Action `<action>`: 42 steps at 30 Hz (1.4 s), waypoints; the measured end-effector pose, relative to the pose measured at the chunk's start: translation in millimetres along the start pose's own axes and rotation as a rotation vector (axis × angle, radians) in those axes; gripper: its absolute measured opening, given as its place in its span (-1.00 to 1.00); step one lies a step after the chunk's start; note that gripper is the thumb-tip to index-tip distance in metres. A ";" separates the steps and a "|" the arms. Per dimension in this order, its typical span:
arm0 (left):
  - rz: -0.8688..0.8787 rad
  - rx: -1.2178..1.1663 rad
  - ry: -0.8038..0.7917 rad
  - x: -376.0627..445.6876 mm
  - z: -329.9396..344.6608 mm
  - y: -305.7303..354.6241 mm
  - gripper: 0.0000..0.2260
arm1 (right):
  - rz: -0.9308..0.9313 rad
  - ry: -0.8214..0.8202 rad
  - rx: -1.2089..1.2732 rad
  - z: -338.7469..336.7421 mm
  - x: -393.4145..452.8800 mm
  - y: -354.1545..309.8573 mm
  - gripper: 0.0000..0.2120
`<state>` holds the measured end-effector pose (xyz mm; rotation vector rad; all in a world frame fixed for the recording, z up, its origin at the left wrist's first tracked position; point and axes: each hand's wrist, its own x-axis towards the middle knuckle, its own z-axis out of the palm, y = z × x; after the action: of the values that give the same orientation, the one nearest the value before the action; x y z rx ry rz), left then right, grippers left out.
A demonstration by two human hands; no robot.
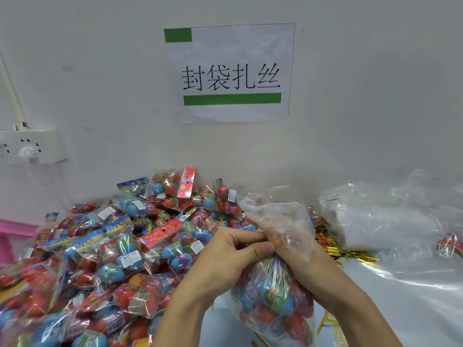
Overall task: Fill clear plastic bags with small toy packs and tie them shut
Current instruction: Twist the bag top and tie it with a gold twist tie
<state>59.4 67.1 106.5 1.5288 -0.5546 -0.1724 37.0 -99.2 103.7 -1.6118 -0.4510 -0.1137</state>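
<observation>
A clear plastic bag [274,301] filled with red, blue and green toy packs hangs in front of me at lower centre. Its gathered neck [283,221] flares open above my hands. My left hand [225,256] pinches the neck between thumb and fingers. My right hand [290,251] grips the same neck from the right side, partly hidden behind the plastic. A big heap of toy packs [120,246] covers the table to the left and behind.
Gold twist ties [350,255] lie in a loose bunch to the right of the bag, a few more near the table front. A stack of empty clear bags [390,221] lies at the right. A wall sign [231,71] and a power socket [30,146] are behind.
</observation>
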 end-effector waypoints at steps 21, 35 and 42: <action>0.165 0.260 0.149 5.9 18.6 8.0 -0.85 | 0.130 -0.108 -0.060 -2.0 1.9 2.2 -0.62; 0.298 0.265 0.678 -2.9 -30.0 15.5 -0.67 | 0.244 0.085 -0.340 -5.7 6.2 0.3 -0.65; 0.285 0.308 0.931 -9.5 -52.8 13.0 -0.73 | 0.333 -0.003 -0.678 -14.1 4.9 14.8 -0.74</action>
<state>71.6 119.3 119.7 1.6037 -0.0355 0.8435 49.4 -112.3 92.9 -2.3304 -0.1375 -0.0084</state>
